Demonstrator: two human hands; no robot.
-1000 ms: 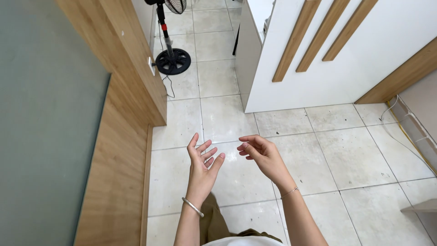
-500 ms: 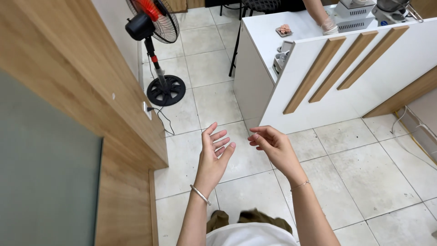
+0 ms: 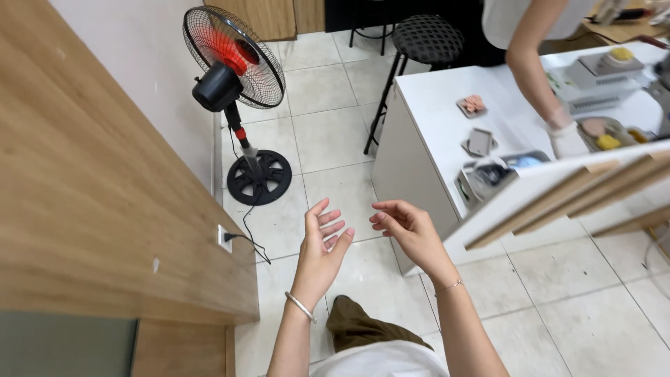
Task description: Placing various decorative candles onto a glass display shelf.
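A wood-panelled wall [image 3: 91, 174] fills the left of the frame above a pale tiled floor [image 3: 558, 307]; a white tabletop [image 3: 436, 105] stands at right, where another person's gloved hand [image 3: 567, 139] rests among small trays. A black standing fan [image 3: 234, 59] (red at its hub) stands by the wall, its cord running to a wall socket [image 3: 225, 238]. Over the floor, the left hand [image 3: 322, 244] and right hand [image 3: 405, 225] hover near each other, apart, each grip spread with fingers loosely curled, holding nothing. The fan, nearest of the things, looks top-heavy, best taken by its stiff pole [image 3: 241, 139].
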